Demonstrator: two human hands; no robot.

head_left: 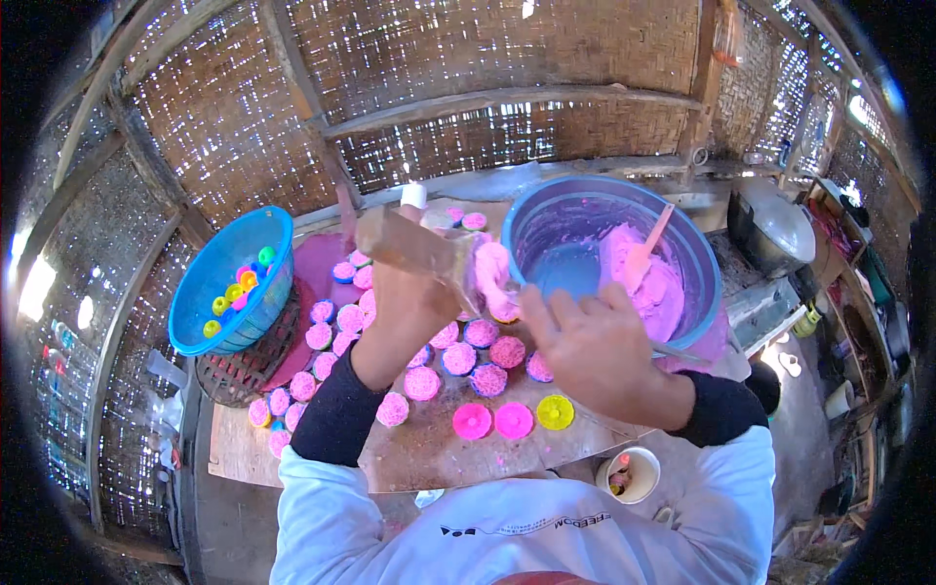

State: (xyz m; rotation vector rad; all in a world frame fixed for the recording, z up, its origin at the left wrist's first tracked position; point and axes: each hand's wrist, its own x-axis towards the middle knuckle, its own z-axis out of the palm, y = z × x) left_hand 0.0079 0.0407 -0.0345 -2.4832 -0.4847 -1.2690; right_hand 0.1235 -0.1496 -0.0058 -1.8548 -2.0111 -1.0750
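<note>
Smooth, slightly glossy pink paste (490, 261), brown block (395, 239) of seemingly matt wood, though it is blurred, rough grainy pink rounds (422, 383), smooth plastic tub (548, 219), shiny plastic discs (514, 420), worn matt wooden table (419, 468), dull metal pot (780, 229), rough woven wall (487, 58), soft cloth sleeves (317, 517).

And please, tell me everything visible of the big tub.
The tub is round, wide and blue, plastic by its look, and open on top. It stands upright at the right of the table. Pink smears mark its inner wall; a heap of pink paste lies to the right inside, with a pink spatula resting in it. The right hand overlaps its near rim; contact is unclear.
</note>
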